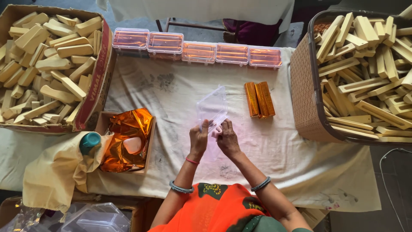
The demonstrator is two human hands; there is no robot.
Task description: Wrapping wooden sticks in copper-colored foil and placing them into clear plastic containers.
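A cloth-covered worktop [180, 90] carries a carton [92, 96] of pale blocks on the left and a basket [302, 86] of pale sticks on the right. Five filled clear cases [197, 52] line the far edge. A small box [105, 122] of orange foil sits near left; three foil-wrapped bars [259, 99] lie right of centre. At the middle, left hand [198, 139] and right hand [227, 138] meet, both gripping an empty clear case [212, 107], lid up. Judged step: opening it; next calls for loading the bars.
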